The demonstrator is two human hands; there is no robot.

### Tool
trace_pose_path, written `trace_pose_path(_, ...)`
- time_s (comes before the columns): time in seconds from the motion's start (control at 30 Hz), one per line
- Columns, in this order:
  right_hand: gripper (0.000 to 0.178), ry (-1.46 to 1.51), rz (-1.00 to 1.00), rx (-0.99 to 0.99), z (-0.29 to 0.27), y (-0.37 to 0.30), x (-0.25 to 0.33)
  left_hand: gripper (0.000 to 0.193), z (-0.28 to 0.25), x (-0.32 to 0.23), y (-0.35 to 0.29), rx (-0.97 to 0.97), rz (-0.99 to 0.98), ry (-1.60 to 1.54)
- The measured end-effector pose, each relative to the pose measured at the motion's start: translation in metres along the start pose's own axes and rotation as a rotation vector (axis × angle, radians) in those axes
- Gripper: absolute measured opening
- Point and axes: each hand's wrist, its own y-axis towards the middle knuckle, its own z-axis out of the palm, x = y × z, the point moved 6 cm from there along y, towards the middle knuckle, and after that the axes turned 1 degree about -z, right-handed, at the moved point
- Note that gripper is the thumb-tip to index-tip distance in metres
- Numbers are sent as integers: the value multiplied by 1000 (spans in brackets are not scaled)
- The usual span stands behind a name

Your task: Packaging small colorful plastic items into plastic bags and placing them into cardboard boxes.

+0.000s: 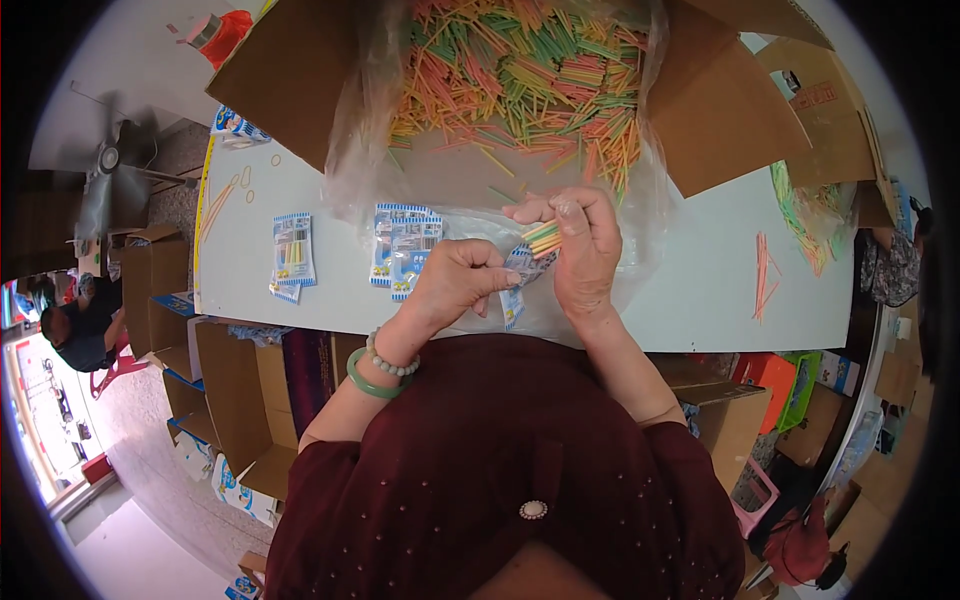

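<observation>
My left hand pinches a small blue-and-white plastic packet between thumb and fingers, over the table's near edge. Close beside it, my right hand is closed round a short bundle of thin coloured sticks, yellow, green and pink. The bundle's near ends meet the packet; whether they are inside its mouth I cannot tell. Beyond both hands lies a large heap of the same sticks on a clear plastic liner. Left of my left hand are several flat packets; another packet pair, with sticks showing, lies farther left.
Cardboard flaps flank the heap on the pale table. Rubber bands lie far left, loose pink sticks at right. An open carton stands below the table. A fan and another person are at left.
</observation>
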Motion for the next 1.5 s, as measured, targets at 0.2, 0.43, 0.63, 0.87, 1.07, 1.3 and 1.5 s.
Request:
trace_pose_path(0.2,13,-174,-128,66,4,-8,3,17,2,6,1,18,-18,-63)
trace_pose_path(0.43,8,-219,-355,-3,5,-5,17,19,3,7,4,3,1,-45)
trace_pose_path(0.63,10,-424,-445,152,15,-18,15,18,2,3,4,-25,34,-84)
trace_pose_path(0.87,12,-308,-316,79,12,-11,17,15,2,4,4,-84,78,-28)
trace_pose_path(1.07,14,-11,9,-21,5,-6,4,12,-1,8,4,-41,128,-88)
trace_pose_path(1.3,18,-99,76,73,4,-7,0,13,-3,10,4,2,86,-161)
trace_pose_path(1.5,21,-173,162,138,5,-4,-10,7,0,4,5,-49,123,-216)
